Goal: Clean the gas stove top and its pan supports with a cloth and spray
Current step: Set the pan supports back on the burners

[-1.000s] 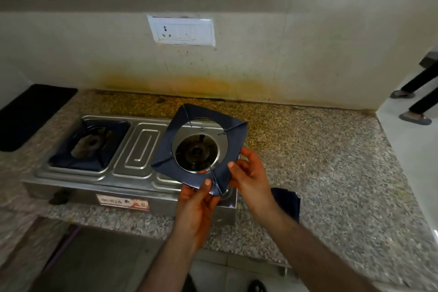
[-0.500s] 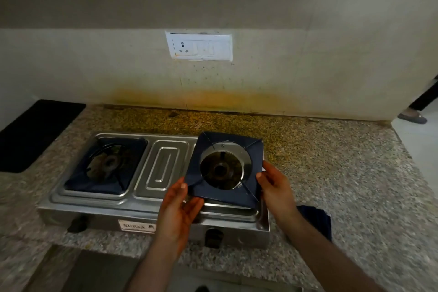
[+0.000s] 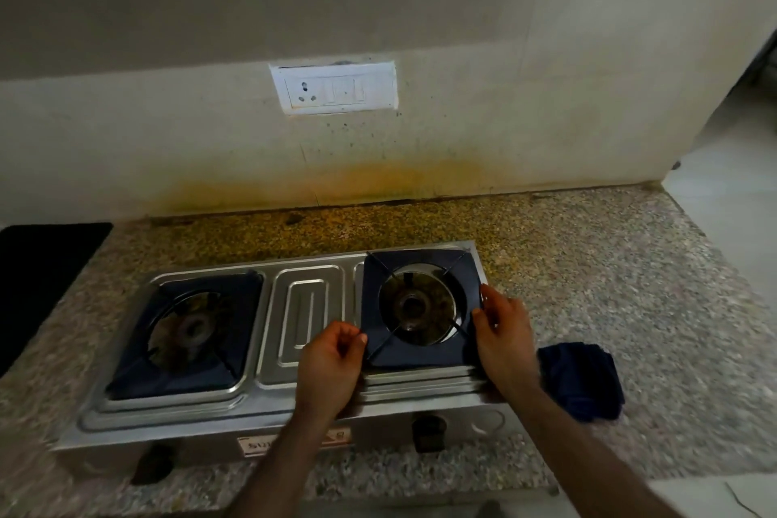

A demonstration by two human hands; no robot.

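A speckled granite counter point(image 3: 609, 286) and stained wall point(image 3: 378, 177) are noted beyond the fingers. The right pan support point(image 3: 420, 353) is pinched by left hand point(image 3: 332, 366) and right hand point(image 3: 502, 332). The stove point(image 3: 302, 400) label point(image 3: 294, 439) is unreadable.

Steel two-burner gas stove point(image 3: 311, 404), dark pan supports point(image 3: 420, 353) seated flat, blue cloth point(image 3: 582, 381) crumpled beside

Stained wall point(image 3: 420, 147), speckled, perhaps granite counter point(image 3: 609, 273)
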